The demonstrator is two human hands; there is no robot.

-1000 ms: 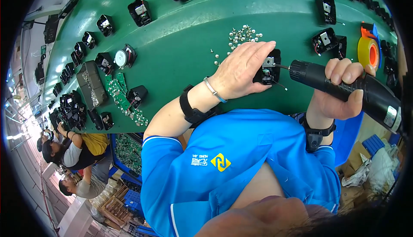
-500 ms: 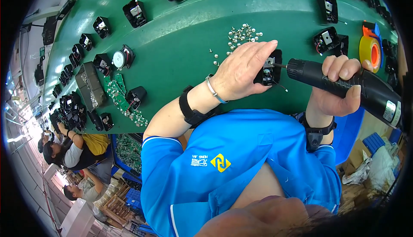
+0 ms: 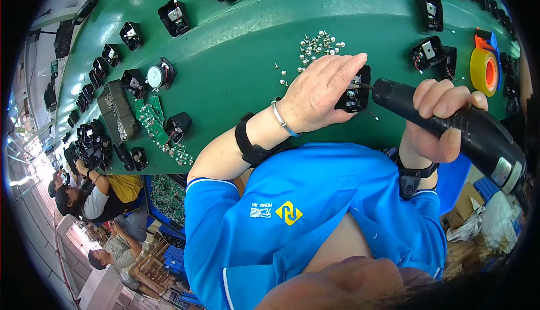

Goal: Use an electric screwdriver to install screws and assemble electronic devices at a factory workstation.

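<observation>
A: Start at the left. What is on the green counter [image 3: 236, 57]?

B: A crowd of small black housings [image 3: 90, 141] at the far left edge, then a grey tray [image 3: 115, 110], green circuit boards [image 3: 151, 120] and a round speaker [image 3: 159, 75]. Further in lies a loose scatter of silver screws [image 3: 315, 46].

A: And the hands?

B: The left hand [image 3: 318, 93] is closed over a black housing [image 3: 353, 93], fingers draped across its top, pinning it to the counter. The right hand [image 3: 441, 119] is wrapped tight round a black electric screwdriver [image 3: 450, 121], whose bit meets the housing's right side, just under the left fingertips.

A: Is the bit seated in a screw?

B: Probably, though the fingers hide the contact point. To do it well, I would keep the driver in line with the screw, press steadily, and keep the left hand firm so the housing cannot twist.

A: Anything to the right?

B: A yellow tape roll [image 3: 484, 69], near the counter's edge.
</observation>
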